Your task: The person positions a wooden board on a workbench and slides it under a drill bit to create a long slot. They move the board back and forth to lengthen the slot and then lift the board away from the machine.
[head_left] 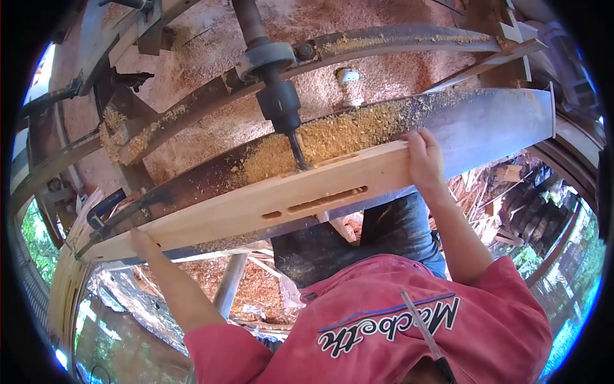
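Note:
A long pale wooden beam (243, 211) lies slantwise across a metal machine table (499, 121). Two rounded slots, one short and one long, show in its near face. My right hand (423, 153) grips the beam right of the slots, its fingers curled over the top edge. Toward the beam's left end, my left hand (142, 243) holds it too, with the fingers partly hidden. Between the hands, a spinning-type drill bit (297, 150) in a dark chuck (278, 105) meets the beam's upper face. Whether the bit is turning cannot be told.
Wood chips (332, 137) are heaped on the table behind the beam. A curved metal bar (409, 43) crosses behind the chuck. A dark clamp (105, 208) sits at the table's left end. Sawdust (198, 70) covers the ground, and wood scraps (508, 173) lie at the right.

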Action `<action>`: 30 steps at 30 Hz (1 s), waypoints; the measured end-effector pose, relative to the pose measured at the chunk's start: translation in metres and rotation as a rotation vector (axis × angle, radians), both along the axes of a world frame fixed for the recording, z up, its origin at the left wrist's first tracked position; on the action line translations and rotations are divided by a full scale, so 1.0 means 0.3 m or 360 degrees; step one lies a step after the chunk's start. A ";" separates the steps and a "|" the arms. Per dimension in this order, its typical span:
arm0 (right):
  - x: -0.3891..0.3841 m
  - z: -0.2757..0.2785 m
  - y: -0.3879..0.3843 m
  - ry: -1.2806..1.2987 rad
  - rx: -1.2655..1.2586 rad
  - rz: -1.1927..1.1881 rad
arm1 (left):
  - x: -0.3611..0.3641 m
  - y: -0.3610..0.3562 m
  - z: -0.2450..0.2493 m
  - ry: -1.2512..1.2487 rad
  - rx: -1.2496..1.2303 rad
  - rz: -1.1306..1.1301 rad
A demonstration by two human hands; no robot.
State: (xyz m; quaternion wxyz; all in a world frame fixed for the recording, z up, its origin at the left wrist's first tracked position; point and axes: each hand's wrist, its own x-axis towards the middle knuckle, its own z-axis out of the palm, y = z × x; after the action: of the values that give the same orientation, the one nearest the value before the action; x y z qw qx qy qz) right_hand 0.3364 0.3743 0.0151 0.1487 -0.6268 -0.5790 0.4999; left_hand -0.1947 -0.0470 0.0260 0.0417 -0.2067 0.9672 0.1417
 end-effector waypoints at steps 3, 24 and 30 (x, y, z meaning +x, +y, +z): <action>-0.076 0.016 -0.056 0.0060 0.0007 -0.0005 | -0.149 -0.116 -0.018 -0.0055 -0.0174 -0.0024; 0.142 0.014 0.060 -0.0053 -0.0040 -0.0011 | 0.162 0.128 0.019 -0.0035 -0.0075 0.0149; 0.093 0.022 0.129 -0.0102 0.0031 0.0086 | 0.103 0.076 -0.012 -0.0095 -0.0025 0.0073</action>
State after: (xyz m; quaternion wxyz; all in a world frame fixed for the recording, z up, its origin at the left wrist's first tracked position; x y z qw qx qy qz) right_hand 0.3642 0.4131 0.0216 0.1225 -0.6251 -0.6050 0.4777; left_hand -0.1639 -0.0242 0.0226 0.0656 -0.2334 0.9616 0.1287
